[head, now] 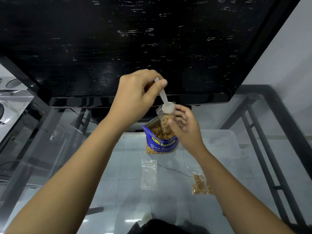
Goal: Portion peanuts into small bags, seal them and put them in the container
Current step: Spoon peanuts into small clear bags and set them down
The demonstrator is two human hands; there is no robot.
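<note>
The left hand pinches the handle of a small white plastic scoop between thumb and curled fingers, the bowl hanging below the fingertips and tipped over the mouth of a small clear plastic bag. The right hand grips that bag by its side, thumb in front and fingers curled behind, holding it directly above the open blue foil pouch of salted peanuts. The bowl looks empty, and peanuts already sit in the lower part of the bag, beneath the right fingertips.

The main risk is the bag's mouth: only one hand holds it, so it could fold shut and nuts from the next scoop would bounce off the rim (most would land back in the pouch, a sensible arrangement). A tighter squeeze could push nuts up and out. The pouch stands unsupported on the glass tabletop, so a knock from the wrist could tip it.

Nearer the body than both hands lie an empty clear bag and a filled clear bag of peanuts. A translucent plastic container sits beyond the right wrist, still to receive them.
</note>
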